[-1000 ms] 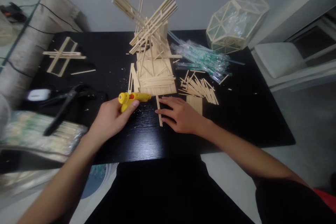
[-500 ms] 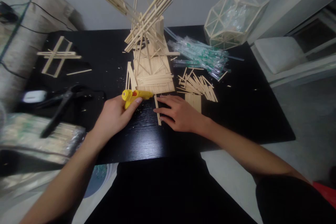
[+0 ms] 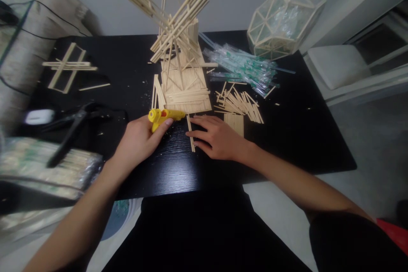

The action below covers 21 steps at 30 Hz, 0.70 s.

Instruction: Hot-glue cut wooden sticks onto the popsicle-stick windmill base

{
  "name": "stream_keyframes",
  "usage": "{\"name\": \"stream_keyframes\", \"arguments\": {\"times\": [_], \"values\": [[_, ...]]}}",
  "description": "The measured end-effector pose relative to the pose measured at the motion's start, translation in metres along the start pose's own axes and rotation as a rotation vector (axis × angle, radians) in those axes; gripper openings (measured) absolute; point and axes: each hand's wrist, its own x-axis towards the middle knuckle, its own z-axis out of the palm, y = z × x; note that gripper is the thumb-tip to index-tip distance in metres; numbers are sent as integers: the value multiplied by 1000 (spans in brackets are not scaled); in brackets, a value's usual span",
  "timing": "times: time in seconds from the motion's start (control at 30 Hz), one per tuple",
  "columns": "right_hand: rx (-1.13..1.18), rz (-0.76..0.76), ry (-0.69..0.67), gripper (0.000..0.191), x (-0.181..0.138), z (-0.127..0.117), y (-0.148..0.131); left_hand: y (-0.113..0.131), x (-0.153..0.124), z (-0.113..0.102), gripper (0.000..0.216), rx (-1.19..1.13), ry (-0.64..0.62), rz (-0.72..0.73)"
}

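Observation:
My left hand [image 3: 137,139] is closed around a yellow hot glue gun [image 3: 168,114], its nozzle pointing right. That nozzle is at the top end of a short pair of wooden sticks [image 3: 190,134] lying on the black table. My right hand [image 3: 216,138] rests beside the sticks with fingers spread, fingertips touching them from the right. Just beyond my hands stands a windmill model [image 3: 186,80] built of wooden sticks, with crossed blades at the top. Partly behind my right hand lies a small flat panel of sticks [image 3: 234,123].
Loose cut sticks [image 3: 244,102] lie right of the model, below a heap of clear plastic wrappers [image 3: 245,66]. A faceted stick-framed vessel [image 3: 283,21] stands at the back right. Left on the table [image 3: 124,59] are a crossed stick frame [image 3: 68,67] and a black tool [image 3: 72,131].
The view has shifted very slightly. Both hands, the glue gun and the sticks keep the same places relative to one another.

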Motion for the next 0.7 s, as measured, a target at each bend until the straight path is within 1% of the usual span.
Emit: {"name": "stream_keyframes", "arguments": {"times": [0.2,0.53,0.7], "values": [[8,10,14,32,-1,1,0,3,0,-1,48,7,12,-9],[-13,-5,7,32,-1,1,0,0,-1,-2,46,-6,6,3],[3,7,1,32,-1,0,0,2,-2,-5,49,-22,-11,-32]]}}
